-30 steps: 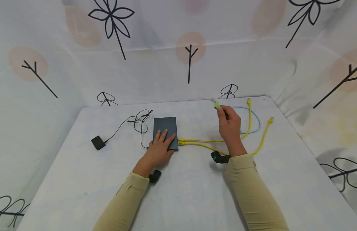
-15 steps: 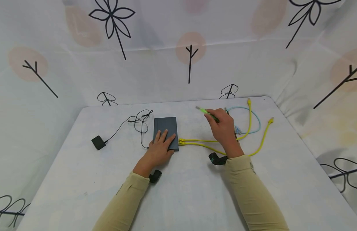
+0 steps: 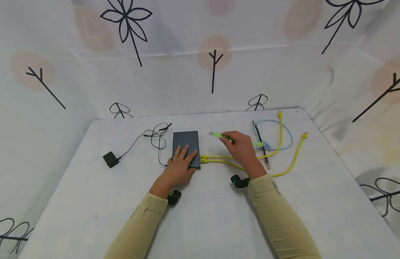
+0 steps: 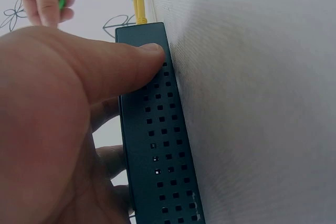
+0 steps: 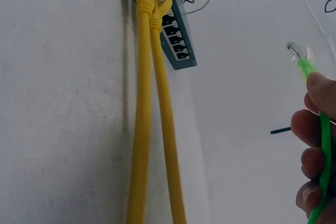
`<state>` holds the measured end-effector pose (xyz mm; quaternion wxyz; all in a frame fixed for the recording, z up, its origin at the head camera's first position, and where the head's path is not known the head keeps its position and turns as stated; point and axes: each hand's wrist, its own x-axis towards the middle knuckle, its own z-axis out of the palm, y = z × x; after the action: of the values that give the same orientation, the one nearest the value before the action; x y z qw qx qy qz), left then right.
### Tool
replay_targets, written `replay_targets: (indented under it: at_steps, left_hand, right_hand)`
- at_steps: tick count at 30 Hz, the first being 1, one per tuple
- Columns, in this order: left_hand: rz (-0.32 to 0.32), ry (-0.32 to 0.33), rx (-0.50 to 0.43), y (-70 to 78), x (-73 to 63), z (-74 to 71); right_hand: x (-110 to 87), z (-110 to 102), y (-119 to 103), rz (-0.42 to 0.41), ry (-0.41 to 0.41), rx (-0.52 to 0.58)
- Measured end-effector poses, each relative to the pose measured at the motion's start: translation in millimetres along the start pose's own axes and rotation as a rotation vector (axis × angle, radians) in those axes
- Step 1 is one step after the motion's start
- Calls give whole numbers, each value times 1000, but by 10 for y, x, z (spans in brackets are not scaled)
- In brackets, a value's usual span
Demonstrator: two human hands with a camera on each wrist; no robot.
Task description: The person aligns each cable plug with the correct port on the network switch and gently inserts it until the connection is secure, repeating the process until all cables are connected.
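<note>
A dark grey network switch (image 3: pixel 187 138) lies on the white table. On its top rest the spread, straight fingers of my left hand (image 3: pixel 178 169), and the left wrist view has the thumb against its perforated side. My right hand (image 3: pixel 240 148) pinches a short green Ethernet cable (image 5: pixel 325 135) just behind its clear plug (image 5: pixel 296 52). That plug points left, held off to the right of the switch; the cable's other end shows past the hand. Two yellow Ethernet cables (image 3: pixel 220 157) are plugged into the switch's right side, where several black ports (image 5: pixel 176 40) stand unfilled.
Free ends of the yellow cables lie at the right, near a looped light blue cable (image 3: pixel 289 133) and a short black cable (image 3: pixel 259 135). At the left, a black power adapter (image 3: pixel 110 159) connects by a tangled thin cord (image 3: pixel 158 136) to the switch.
My right hand has moved left and nearer the body with the green cable, its plug now closer to the switch. The black cable has come into sight behind it. My left hand stays put.
</note>
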<state>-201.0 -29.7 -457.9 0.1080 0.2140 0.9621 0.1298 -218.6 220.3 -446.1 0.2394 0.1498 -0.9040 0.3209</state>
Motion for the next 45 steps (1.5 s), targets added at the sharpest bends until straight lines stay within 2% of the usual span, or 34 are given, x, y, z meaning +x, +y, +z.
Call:
replay_targets:
  at_steps: [7,11,22,32,45]
  left_hand:
    - [-8,-5,-8,13,-10,-14]
    - [-6,-2,-10,10,-13,-10]
    - [1,4,-3,-16,5,16]
    - [-7,1,8,-15,32,26]
    - [-8,1,3,-16,17,22]
  right_hand:
    - [-22,52,17,79,-125,-12]
    - [-22,78,18,99,-166,-14]
    - [-35,150,48,114,-241,8]
    - [-43,228,103,116,-319,-18]
    - [-65,243,68,118,-389,14]
